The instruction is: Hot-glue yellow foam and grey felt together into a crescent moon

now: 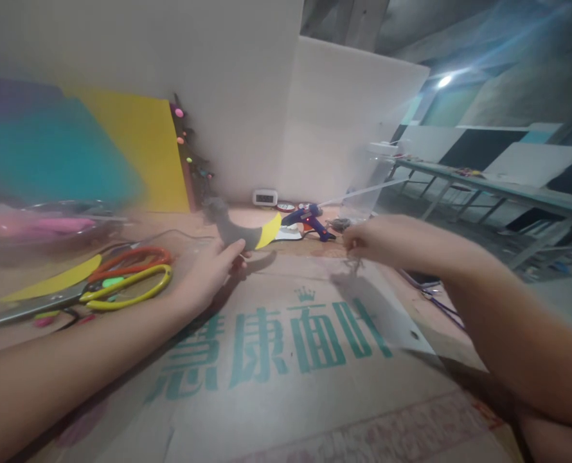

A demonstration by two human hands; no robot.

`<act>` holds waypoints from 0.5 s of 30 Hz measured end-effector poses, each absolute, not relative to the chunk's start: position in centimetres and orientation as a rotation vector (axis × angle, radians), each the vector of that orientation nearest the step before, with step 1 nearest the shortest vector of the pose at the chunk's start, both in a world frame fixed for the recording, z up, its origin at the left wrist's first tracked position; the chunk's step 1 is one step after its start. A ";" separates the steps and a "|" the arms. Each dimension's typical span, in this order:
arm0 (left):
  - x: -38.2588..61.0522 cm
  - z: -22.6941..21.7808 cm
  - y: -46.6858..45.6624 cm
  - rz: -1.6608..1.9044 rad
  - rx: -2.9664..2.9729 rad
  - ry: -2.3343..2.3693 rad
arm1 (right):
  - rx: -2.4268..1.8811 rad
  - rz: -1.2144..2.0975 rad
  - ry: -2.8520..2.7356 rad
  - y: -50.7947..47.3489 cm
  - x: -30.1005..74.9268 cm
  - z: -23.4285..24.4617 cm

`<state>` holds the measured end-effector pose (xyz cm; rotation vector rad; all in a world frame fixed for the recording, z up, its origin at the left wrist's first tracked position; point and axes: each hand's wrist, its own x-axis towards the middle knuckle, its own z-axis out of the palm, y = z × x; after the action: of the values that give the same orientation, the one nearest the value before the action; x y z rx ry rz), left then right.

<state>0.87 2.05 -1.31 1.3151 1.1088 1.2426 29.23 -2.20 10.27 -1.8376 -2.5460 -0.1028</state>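
Note:
My left hand [218, 270] is closed on the lower edge of a curved grey-and-yellow crescent cutout [240, 235]. Its yellow tip points right, toward a dark blue glue gun [310, 218]. Over the right side of the printed sheet, my right hand [363, 241] is pinched shut. Something thin and twiggy [356, 265] hangs under its fingertips, too blurred to name. Just left of that hand is a small dark tangle [339, 224]. Beneath both hands lies a pale sheet [286, 405] with large green characters.
Big scissors [126, 286] with orange and yellow handles lie at left, by a yellow paper piece [59, 276]. Behind are pink items in a clear tray [49, 225], coloured boards [132, 148] and a small white clock [265, 197]. A long table [498, 180] stands farther right.

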 end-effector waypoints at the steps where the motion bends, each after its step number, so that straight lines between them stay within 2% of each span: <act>1: 1.0 -1.1 1.9 1.270 1.237 1.095 | -1.920 -0.144 -2.486 -1.8 30.3 11.0; 4: 1.4 -0.5 1.5 1.333 1.083 1.058 | -2.203 -0.305 -2.283 -0.6 33.3 12.2; 8: 1.4 -0.3 1.4 1.334 1.090 1.055 | -2.500 -0.311 -2.029 1.0 37.1 12.3; 12: 1.1 -0.2 1.7 1.303 1.107 1.092 | -2.567 -0.358 -1.871 2.3 41.3 11.3; 15: 1.1 -0.2 1.7 1.313 1.113 1.088 | -2.460 -0.625 -1.731 2.8 44.4 10.6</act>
<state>1.06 1.72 -0.17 1.1129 1.0880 1.3131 44.44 2.79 10.59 -2.4603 -1.7313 -0.6246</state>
